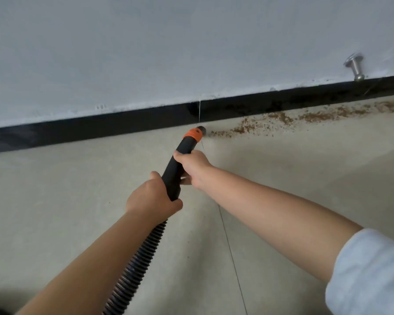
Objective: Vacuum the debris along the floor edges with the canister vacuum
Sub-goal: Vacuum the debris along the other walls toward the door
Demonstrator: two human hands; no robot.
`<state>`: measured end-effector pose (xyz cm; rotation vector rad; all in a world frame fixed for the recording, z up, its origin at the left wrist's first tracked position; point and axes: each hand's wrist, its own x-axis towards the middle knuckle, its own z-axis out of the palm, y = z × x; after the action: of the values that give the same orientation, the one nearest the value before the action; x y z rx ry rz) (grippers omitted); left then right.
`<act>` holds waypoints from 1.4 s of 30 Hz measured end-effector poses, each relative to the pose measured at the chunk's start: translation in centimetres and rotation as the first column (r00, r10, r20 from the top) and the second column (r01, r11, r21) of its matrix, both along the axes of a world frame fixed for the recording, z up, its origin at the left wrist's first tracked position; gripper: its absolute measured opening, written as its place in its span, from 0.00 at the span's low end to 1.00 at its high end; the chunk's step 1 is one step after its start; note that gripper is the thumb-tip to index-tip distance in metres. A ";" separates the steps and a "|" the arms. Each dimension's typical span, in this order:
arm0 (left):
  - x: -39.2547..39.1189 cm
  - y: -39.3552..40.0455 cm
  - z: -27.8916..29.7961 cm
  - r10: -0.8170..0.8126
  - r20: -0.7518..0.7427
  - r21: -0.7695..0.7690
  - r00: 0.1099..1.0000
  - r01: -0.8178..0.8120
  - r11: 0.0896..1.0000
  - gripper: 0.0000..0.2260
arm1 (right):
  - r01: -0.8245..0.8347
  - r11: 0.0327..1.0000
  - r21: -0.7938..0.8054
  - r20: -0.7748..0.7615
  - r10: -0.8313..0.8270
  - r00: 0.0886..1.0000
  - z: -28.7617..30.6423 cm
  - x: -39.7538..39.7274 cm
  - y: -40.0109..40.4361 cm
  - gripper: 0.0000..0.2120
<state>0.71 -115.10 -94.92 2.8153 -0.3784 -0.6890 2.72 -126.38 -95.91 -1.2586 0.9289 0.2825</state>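
Debris (305, 115), brown and crumb-like, lay in one long scattered band on the pale tiled floor (55, 201), hugging the foot of the one black skirting board (100, 123) under the grey-white wall (146, 42). The band ran from just right of the nozzle tip away to the right edge of the view, so it sat ahead of and to the right of both hands, well apart from them. To the left of the nozzle the strip of floor along the skirting showed no crumbs. One vacuum hose (134, 260), black and ribbed, rose from the bottom edge of the view beside the left forearm and joined one smooth black wand (178, 164), which ended in one orange collar (192, 134) and a dark nozzle tip (201, 130) held close to the skirting, just beside the near end of the debris. Two hands held the wand: the left hand (151, 196) grasped its lower end where the ribbed hose began, fingers curled round it, and the right hand (192, 167) grasped it higher up, nearer the collar. One pale rolled sleeve (369, 269) covered the right upper arm. One metal door stop (355, 68) stuck out of the wall above the skirting at the far right.
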 end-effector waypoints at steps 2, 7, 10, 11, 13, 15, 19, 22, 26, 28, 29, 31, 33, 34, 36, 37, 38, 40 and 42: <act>-0.7 0.8 0.3 -0.005 0.015 0.023 1.000 0.005 1.000 0.17 | -0.024 1.000 0.017 0.001 0.024 1.000 -0.1 -0.8 0.5 0.20; -3.7 1.4 0.5 -0.047 0.047 0.027 0.998 0.045 0.999 0.17 | -0.038 0.998 0.048 -0.021 0.039 0.999 -0.8 -3.7 0.5 0.19; -5.2 1.1 0.3 -0.118 0.032 0.034 0.992 0.117 0.993 0.17 | -0.014 0.999 0.047 -0.037 0.016 0.999 -1.5 -5.7 -0.1 0.18; -5.4 0.9 0.1 -0.130 0.028 0.031 0.991 0.129 0.991 0.17 | -0.013 0.999 0.046 -0.040 0.015 0.999 -1.5 -6.0 -0.4 0.18; -5.3 0.3 -0.2 -0.121 0.031 0.006 0.992 0.120 0.993 0.17 | -0.014 0.999 0.041 -0.040 0.015 0.999 -1.2 -5.9 -1.1 0.17; -4.7 -0.8 -0.4 -0.096 0.040 -0.017 0.995 0.097 0.995 0.17 | 0.000 1.000 0.031 -0.021 0.000 1.000 -0.8 -5.1 -1.8 0.17; -2.9 -2.9 -0.5 -0.041 0.055 -0.049 0.998 0.043 0.998 0.17 | 0.032 0.999 -0.033 0.011 -0.031 0.999 -0.2 -3.1 -2.7 0.17; -1.8 -4.4 -0.6 -0.021 0.041 -0.055 0.999 0.024 0.998 0.17 | 0.090 0.985 -0.148 0.006 -0.090 0.996 -0.3 -1.7 -3.1 0.15; -0.7 -5.1 -0.5 0.012 0.031 -0.075 0.999 -0.010 0.997 0.17 | 0.116 0.979 -0.168 -0.013 -0.120 0.993 -0.1 -0.2 -3.5 0.13; -0.3 -4.8 -0.5 0.018 0.029 -0.065 0.999 -0.016 0.998 0.18 | 0.104 0.983 -0.151 -0.031 -0.109 0.994 -0.1 0.4 -3.4 0.14; -0.1 -4.6 -0.5 0.015 0.028 -0.054 1.000 -0.013 0.998 0.18 | 0.100 0.987 -0.130 -0.035 -0.105 0.994 -0.1 0.6 -3.3 0.15; 0.4 -4.0 -0.1 0.019 0.023 -0.032 1.000 -0.018 0.999 0.17 | 0.098 0.992 -0.076 -0.029 -0.101 0.994 0.3 0.8 -2.7 0.16; 0.9 -3.6 0.4 0.036 0.030 -0.009 0.999 -0.035 0.999 0.17 | 0.095 0.995 -0.042 -0.017 -0.096 0.995 0.5 1.1 -2.2 0.17; 1.0 -3.4 0.4 0.039 0.031 0.002 0.999 -0.039 0.999 0.17 | 0.103 0.994 -0.030 -0.014 -0.103 0.995 0.4 1.1 -2.1 0.17; 1.1 -3.4 0.3 0.047 0.035 0.009 0.998 -0.048 0.999 0.17 | 0.104 0.994 -0.013 -0.007 -0.104 0.995 0.2 1.1 -2.2 0.18; 0.9 -3.5 0.1 0.046 0.035 0.007 0.998 -0.046 0.999 0.17 | 0.100 0.995 -0.014 -0.005 -0.100 0.995 0.1 1.0 -2.3 0.18; 0.7 -3.5 -0.1 0.047 0.034 0.004 0.998 -0.047 0.999 0.17 | 0.091 0.996 -0.015 -0.006 -0.091 0.996 0.0 0.9 -2.3 0.18; 0.3 -3.5 -0.3 0.051 0.030 0.003 0.998 -0.051 0.999 0.17 | 0.073 0.997 -0.004 -0.005 -0.073 0.997 0.1 0.8 -2.4 0.17; 0.2 -3.5 -0.1 0.030 0.038 0.011 0.999 -0.030 0.999 0.18 | 0.057 0.998 -0.004 -0.001 -0.057 0.998 0.5 0.5 -2.7 0.16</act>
<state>0.95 -118.55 -95.01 2.8428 -0.3388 -0.6347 3.17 -129.05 -95.38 -1.2331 0.9653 0.2367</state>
